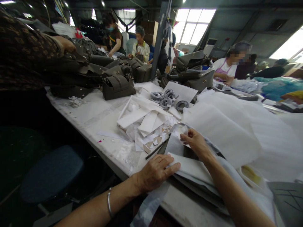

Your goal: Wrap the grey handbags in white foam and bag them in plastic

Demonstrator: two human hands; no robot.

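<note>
My left hand (159,171), with a bangle on the wrist, lies with fingers stretched out on the near edge of a folded white sheet (193,168). That sheet rests over a stack of grey, flat bag-like pieces (201,189) at the table's front edge. Just beyond it, my right hand (195,142) is closed, thumb and fingers pinching a small piece of translucent film (182,130). A dark opening shows under the right hand, partly covered by it. Below my left hand a translucent strip (150,205) hangs off the table edge.
Paper scraps (144,119) and coiled grey strips (165,101) lie ahead on the white table (94,110). Large white sheets (232,119) spread to the right. Dark handbags (118,86) are piled beyond. A co-worker's sleeve (28,47) reaches in at left, above a blue stool (52,173).
</note>
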